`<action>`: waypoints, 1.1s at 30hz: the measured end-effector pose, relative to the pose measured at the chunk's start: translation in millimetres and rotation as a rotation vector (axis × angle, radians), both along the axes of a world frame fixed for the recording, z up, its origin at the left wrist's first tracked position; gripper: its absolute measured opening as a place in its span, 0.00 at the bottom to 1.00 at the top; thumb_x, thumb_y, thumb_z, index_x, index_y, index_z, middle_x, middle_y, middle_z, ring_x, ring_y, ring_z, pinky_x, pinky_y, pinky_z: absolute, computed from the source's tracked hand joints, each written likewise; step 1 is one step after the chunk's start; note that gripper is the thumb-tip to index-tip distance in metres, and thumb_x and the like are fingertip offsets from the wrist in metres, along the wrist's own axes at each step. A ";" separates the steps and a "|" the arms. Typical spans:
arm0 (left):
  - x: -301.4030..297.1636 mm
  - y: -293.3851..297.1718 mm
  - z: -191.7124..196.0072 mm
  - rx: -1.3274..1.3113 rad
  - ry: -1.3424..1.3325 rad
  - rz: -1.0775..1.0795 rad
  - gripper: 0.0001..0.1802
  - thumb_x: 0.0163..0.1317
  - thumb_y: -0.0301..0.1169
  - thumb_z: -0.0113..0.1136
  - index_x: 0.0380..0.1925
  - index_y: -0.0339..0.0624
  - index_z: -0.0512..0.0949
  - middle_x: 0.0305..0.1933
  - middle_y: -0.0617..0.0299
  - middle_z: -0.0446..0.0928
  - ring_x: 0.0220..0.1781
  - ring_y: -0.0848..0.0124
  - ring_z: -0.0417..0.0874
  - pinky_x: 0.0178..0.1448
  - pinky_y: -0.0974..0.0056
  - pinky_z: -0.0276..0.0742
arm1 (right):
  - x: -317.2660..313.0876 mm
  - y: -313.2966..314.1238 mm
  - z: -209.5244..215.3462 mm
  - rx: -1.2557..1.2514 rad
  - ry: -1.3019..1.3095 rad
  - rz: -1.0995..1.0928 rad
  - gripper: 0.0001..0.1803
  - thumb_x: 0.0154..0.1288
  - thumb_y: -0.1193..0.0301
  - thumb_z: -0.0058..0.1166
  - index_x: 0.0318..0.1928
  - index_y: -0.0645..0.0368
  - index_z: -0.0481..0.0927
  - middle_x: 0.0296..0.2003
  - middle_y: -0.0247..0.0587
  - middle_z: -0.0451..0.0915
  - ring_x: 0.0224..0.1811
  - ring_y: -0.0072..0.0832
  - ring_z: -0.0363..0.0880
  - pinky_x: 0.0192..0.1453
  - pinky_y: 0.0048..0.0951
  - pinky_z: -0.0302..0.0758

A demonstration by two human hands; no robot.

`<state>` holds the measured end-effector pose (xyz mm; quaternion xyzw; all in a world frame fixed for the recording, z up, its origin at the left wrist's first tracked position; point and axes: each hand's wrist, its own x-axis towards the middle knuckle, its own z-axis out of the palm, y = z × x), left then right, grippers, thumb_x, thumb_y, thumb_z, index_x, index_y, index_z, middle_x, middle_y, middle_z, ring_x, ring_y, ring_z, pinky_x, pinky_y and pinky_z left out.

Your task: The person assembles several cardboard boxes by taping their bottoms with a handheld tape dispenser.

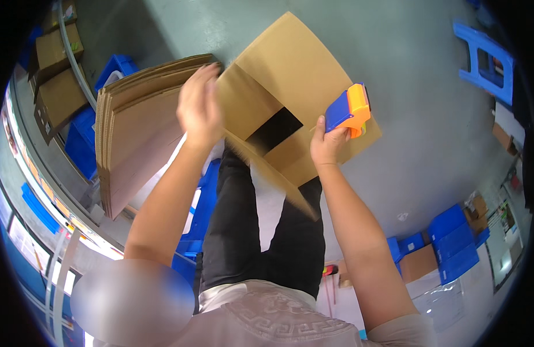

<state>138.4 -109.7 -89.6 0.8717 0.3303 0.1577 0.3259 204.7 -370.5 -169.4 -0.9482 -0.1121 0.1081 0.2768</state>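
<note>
My left hand (199, 107) spread loose on the cardboard box (290, 87) flap above my legs | right hand (327, 144) clenched round blue-orange tape dispenser (349, 110) against box | box looks light, stiff, bendy; I'd grip edges | flat cartons (137, 127) stacked left
</note>
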 end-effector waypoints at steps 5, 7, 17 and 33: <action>63.0 -4.4 -93.9 -0.089 0.490 0.017 0.23 0.71 0.46 0.38 0.48 0.40 0.75 0.48 0.50 0.78 0.52 0.51 0.77 0.55 0.51 0.71 | 10.6 -14.5 13.3 0.263 0.419 -0.242 0.26 0.63 0.68 0.55 0.56 0.67 0.62 0.49 0.54 0.73 0.53 0.45 0.70 0.58 0.43 0.65; 66.7 4.4 -92.2 -0.196 0.639 0.052 0.24 0.71 0.47 0.37 0.49 0.39 0.74 0.47 0.49 0.78 0.52 0.50 0.77 0.55 0.51 0.71 | 17.9 -8.2 38.0 0.414 0.542 -0.256 0.25 0.63 0.69 0.55 0.56 0.67 0.63 0.48 0.51 0.74 0.51 0.39 0.73 0.57 0.38 0.67; 24.2 20.7 -85.0 -0.267 0.433 -0.124 0.29 0.70 0.53 0.36 0.56 0.40 0.68 0.53 0.48 0.76 0.52 0.50 0.77 0.56 0.51 0.71 | 25.3 20.1 121.8 0.665 0.998 -0.131 0.13 0.60 0.71 0.62 0.40 0.67 0.76 0.32 0.39 0.79 0.32 0.24 0.79 0.38 0.28 0.78; 33.8 34.6 -106.0 -0.276 0.500 -0.133 0.31 0.70 0.54 0.35 0.59 0.40 0.65 0.59 0.47 0.71 0.59 0.50 0.72 0.60 0.52 0.68 | 21.7 55.7 38.0 0.430 1.238 0.103 0.16 0.52 0.69 0.68 0.40 0.64 0.82 0.30 0.32 0.81 0.31 0.16 0.77 0.36 0.20 0.75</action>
